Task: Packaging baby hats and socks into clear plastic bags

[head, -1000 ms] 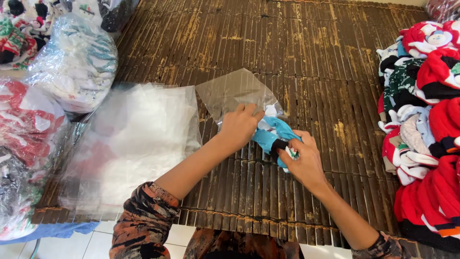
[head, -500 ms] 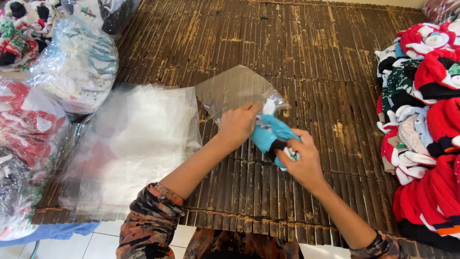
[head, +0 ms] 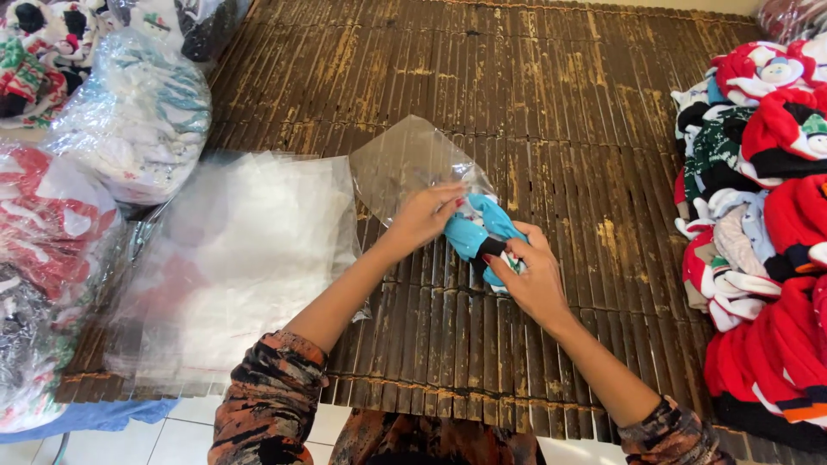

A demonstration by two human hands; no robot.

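Hands (head: 422,220) (head: 534,280) feed blue sock (head: 478,232) into clear bag (head: 405,164).

Bright, even daylight fills the scene, with only soft, faint shadows under the arms. White glare sheens off the stack of clear plastic bags (head: 233,258) at left. The picture is sharp at centre, with slight wide-angle bending toward the edges.

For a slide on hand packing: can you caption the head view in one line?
Left hand holds a clear plastic bag open while the right hand feeds in a folded blue sock, over a slatted mat.
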